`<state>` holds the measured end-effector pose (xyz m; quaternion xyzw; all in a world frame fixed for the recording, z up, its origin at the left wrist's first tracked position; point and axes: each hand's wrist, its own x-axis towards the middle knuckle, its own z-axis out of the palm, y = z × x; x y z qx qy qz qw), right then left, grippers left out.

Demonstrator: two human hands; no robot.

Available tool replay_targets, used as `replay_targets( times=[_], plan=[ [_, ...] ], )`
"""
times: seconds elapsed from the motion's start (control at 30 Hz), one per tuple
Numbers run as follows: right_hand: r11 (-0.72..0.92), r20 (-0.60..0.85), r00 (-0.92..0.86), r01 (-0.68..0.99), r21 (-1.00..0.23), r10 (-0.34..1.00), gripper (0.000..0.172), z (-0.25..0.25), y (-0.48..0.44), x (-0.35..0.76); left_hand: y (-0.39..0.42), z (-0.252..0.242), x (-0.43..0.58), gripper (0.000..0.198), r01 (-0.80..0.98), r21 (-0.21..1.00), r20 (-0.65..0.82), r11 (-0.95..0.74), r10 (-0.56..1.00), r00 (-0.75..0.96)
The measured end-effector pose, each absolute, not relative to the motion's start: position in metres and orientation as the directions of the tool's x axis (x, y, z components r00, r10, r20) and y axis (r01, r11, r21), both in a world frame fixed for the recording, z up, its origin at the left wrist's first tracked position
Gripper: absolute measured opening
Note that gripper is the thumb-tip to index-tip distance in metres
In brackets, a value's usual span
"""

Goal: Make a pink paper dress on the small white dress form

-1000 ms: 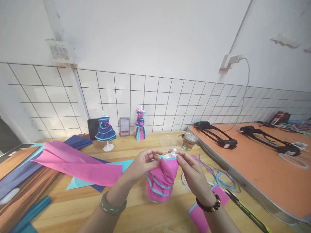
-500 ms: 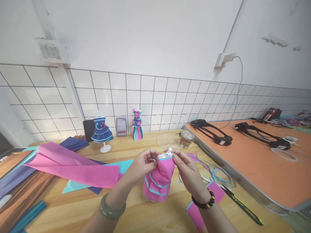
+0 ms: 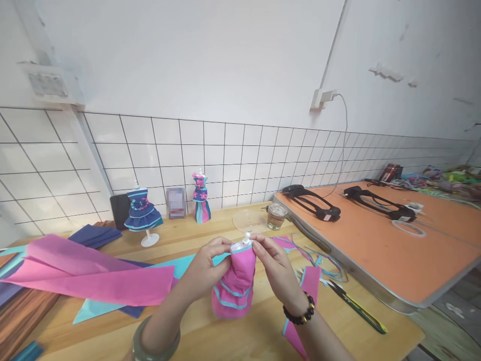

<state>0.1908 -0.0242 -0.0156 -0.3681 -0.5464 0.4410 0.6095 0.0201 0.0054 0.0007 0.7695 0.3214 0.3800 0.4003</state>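
I observe the left hand [image 3: 208,266] pinching the pink dress [image 3: 240,273] at its upper edge, the right hand [image 3: 277,268] pinching the opposite side; the dress, on a white mannequin [image 3: 247,239], sits between both hands; a glass [image 3: 277,217] stands beyond the right hand

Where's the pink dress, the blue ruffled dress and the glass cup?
Pink dress [image 3: 235,282], head view: its middle folds.
Blue ruffled dress [image 3: 142,212], head view: upper ruffle.
Glass cup [image 3: 276,220], head view: its side.

Bright, diffuse light covers the wall [image 3: 210,60], while the edges stretch and blur.
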Motion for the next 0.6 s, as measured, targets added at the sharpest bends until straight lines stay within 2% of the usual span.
replay_targets(
  times=[0.2,0.33,0.47,0.6],
  plan=[
    [0.356,0.349,0.081,-0.089,-0.930,0.934,0.021,-0.015,-0.026,0.189,0.004,-0.003,0.011,0.018,0.228,0.847,0.401,-0.481,0.858,0.320],
    [0.370,0.364,0.108,-0.043,-0.928,0.925,0.024,-0.014,-0.027,0.186,-0.006,0.001,0.010,0.029,0.149,0.881,0.386,-0.448,0.866,0.319],
    [0.390,0.386,0.104,-0.018,-0.921,0.917,0.026,-0.014,-0.029,0.181,-0.014,0.002,0.018,0.046,0.212,0.864,0.399,-0.456,0.879,0.261],
    [0.377,0.377,0.114,0.023,-0.926,0.919,0.031,-0.015,-0.031,0.182,-0.010,-0.002,0.021,0.043,0.125,0.904,0.383,-0.410,0.904,0.191]
  ],
)
